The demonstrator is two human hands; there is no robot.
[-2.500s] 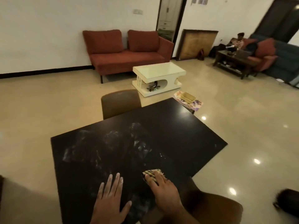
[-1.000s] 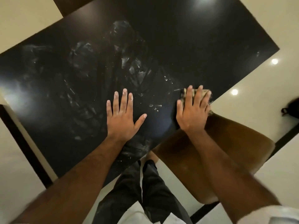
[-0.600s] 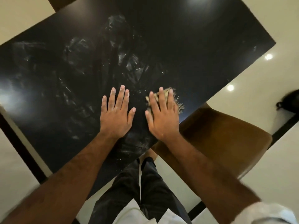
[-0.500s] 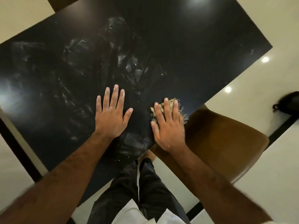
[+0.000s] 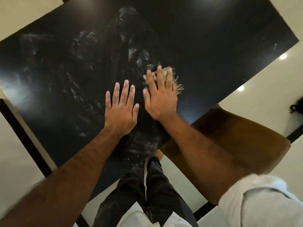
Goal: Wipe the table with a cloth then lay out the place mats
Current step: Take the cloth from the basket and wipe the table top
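Because the job in hand is wiping, the right hand (image 5: 159, 97) lies flat on the cloth (image 5: 165, 72) with its fingers straight and spread, pressing it onto the table (image 5: 213, 38) rather than gripping it; only the cloth's pale, frayed edge shows past the fingertips and along the outer side of the hand. Those fingertips are blurred, which I read as a stroke under way. The left hand (image 5: 122, 110) rests just beside it, palm down, fingers straight and slightly apart, holding nothing; it looks placed there as a brace while the person leans over the near corner. A pale dusting clings to its fingertips. The cloth sits near the table's right-hand edge, at the fringe of the whitish smears (image 5: 131, 51) that streak the middle and left of the glossy black top, so most of the dirt lies ahead and to the left of it. The far right part of the top looks cleaner, with a few faint marks. A brown chair (image 5: 237, 136) stands tucked against the near right edge, under the right forearm. Around the table is a shiny cream floor (image 5: 270, 76) with ceiling lights reflected in it, and a dark object (image 5: 297, 106) that I cannot identify sits at the right border. No place mats are in view, so laying them out looks some way off.
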